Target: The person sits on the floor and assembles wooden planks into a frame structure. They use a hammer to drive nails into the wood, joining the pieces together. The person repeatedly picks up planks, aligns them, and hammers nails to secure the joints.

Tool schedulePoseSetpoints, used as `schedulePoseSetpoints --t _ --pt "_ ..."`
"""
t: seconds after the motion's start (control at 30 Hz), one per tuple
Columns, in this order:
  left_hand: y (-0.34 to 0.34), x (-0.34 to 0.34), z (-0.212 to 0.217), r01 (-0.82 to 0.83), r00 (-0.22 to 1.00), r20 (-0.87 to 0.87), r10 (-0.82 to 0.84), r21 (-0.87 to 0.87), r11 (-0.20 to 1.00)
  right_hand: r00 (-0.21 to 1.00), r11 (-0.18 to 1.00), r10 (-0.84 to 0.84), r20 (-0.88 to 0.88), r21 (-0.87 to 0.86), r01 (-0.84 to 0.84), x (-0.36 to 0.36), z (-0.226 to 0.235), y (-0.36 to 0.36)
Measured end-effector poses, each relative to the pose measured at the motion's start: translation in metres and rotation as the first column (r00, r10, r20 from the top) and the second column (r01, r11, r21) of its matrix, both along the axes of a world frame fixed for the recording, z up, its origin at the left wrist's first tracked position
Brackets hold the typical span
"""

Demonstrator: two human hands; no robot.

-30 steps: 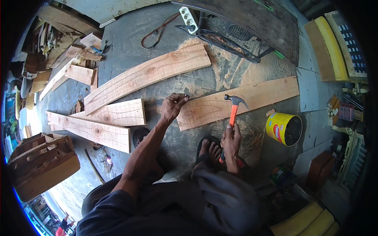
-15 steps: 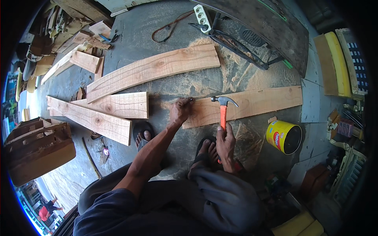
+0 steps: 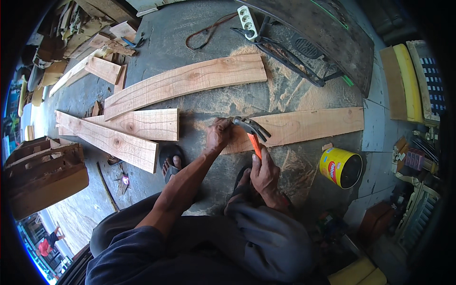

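Observation:
My right hand (image 3: 266, 173) is wrapped round the orange handle of a claw hammer (image 3: 255, 142). The hammer's dark metal head is right beside the fingertips of my left hand (image 3: 219, 134), over the left end of a wooden plank (image 3: 304, 126) lying on the floor. The fingers of that left hand are closed in a pinch at the plank's end; whatever is between them is too small to make out. Both of my feet in sandals are on the floor just short of the plank.
Several other planks (image 3: 190, 78) lie to the left, partly overlapping. A yellow can (image 3: 337, 167) lies at the right. Beyond are a white power strip (image 3: 247, 21), cables and sawdust. A wooden box (image 3: 47, 183) and scrap wood (image 3: 76, 38) are at the left.
The hammer and my right hand have moved left, and the hammer head has tilted and come up to my left fingertips. My left hand stays at the plank's end.

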State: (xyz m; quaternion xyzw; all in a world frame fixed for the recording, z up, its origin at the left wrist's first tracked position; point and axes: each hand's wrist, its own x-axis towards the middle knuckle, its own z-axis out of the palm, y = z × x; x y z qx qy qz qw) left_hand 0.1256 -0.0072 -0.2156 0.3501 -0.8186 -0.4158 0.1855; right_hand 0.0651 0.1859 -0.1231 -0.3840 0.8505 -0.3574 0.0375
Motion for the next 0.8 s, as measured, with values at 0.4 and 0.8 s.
schedulePoseSetpoints --t 0.4,0.8 --pt "0.003 -0.006 -0.006 0.05 0.997 -0.06 -0.056 -0.103 0.993 0.988 0.868 0.145 -0.058 0.487 -0.099 -0.012 -0.006 0.002" --pt "-0.019 0.007 0.007 0.239 0.97 0.072 -0.234 -0.066 0.969 0.971 0.979 -0.155 0.183 0.159 0.126 -0.004 -0.031 0.046"
